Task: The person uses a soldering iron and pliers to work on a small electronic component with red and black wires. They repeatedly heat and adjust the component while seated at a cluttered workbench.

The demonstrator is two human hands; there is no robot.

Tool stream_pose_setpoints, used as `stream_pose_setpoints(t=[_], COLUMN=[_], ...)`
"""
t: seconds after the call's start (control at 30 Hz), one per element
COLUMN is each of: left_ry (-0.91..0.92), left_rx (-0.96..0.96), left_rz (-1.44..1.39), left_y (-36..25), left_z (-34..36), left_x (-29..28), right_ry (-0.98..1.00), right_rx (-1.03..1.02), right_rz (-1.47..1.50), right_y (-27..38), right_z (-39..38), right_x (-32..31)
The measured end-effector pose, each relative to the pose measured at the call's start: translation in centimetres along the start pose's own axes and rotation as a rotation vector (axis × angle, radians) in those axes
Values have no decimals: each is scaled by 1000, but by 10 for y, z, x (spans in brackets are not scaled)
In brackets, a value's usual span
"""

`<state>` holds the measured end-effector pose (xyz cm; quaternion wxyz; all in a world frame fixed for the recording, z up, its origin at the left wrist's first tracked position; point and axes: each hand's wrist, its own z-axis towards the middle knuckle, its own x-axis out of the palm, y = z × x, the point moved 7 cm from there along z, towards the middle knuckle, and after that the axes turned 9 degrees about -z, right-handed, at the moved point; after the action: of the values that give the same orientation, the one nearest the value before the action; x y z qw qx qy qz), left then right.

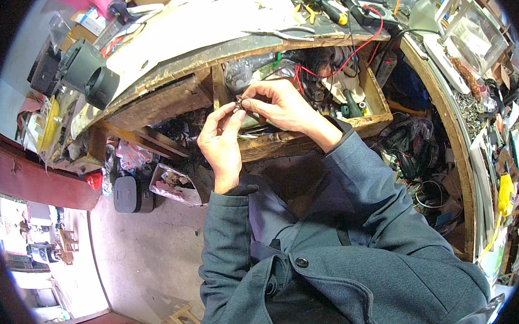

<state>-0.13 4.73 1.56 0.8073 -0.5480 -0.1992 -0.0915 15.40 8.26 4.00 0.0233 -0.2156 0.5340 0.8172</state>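
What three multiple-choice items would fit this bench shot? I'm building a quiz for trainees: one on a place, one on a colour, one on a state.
1. Where are the hands?
A. Over the open wooden drawer
B. On the floor
C. Above the bench top

2. What colour is the wire running from the bench top into the drawer?
A. Blue
B. Red
C. White

3. How is the small dark part held?
A. Lying loose in the drawer
B. In one closed fist
C. Pinched between the fingertips of both hands

Key: 1 A, the left hand and right hand sit above the wooden drawer; 2 B, the wire is red; 3 C, both hands' fingertips meet on the small dark part.
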Motion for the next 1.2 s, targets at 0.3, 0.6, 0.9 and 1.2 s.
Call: stream_pose_setpoints(t=[0.3, 0.6, 0.9, 1.2], left_ry=[-7, 40, 44, 65], left_rx=[-24, 28, 14, -55], left_rz=[2, 11, -67, -87], left_y=[1, 0, 3, 5], left_z=[0, 1, 3, 4], left_x=[-1, 0, -2, -3], right_ry=[-9, 0, -18, -19], right_rx=[-25, -50, -116, -149], right_rz=[-23, -21, -53, -36], right_y=[7, 11, 15, 19], right_z=[-1, -2, -2, -2], right_x=[-3, -4, -4, -4])
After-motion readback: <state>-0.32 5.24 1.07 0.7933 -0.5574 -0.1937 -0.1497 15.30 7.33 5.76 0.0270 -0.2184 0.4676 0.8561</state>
